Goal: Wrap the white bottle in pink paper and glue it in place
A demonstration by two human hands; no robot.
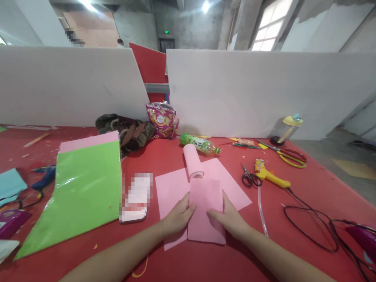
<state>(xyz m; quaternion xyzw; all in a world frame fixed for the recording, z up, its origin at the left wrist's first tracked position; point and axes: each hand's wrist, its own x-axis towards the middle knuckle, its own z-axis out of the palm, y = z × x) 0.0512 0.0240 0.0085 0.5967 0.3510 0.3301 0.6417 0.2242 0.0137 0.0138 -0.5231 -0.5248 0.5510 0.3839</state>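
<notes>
A small pink paper sheet (pixel 205 209) lies on top of a larger pink sheet (pixel 173 188) on the red table. My left hand (pixel 178 217) pinches its left edge, thumb on top. On the right edge my right hand (pixel 227 217) does the same, fingers closed on the paper. Just beyond the small sheet lies a rolled pink paper tube (pixel 192 160), its open end towards me.
A green sheet over a pink one (pixel 85 188) and a phone (pixel 135 209) lie left. A green bottle (pixel 199 144), black scissors (pixel 249 178), a yellow glue gun (pixel 272 176) with black cable (pixel 311 219), and yellow-handled scissors (pixel 289 156) lie right. White partition boards (pixel 249 90) stand behind.
</notes>
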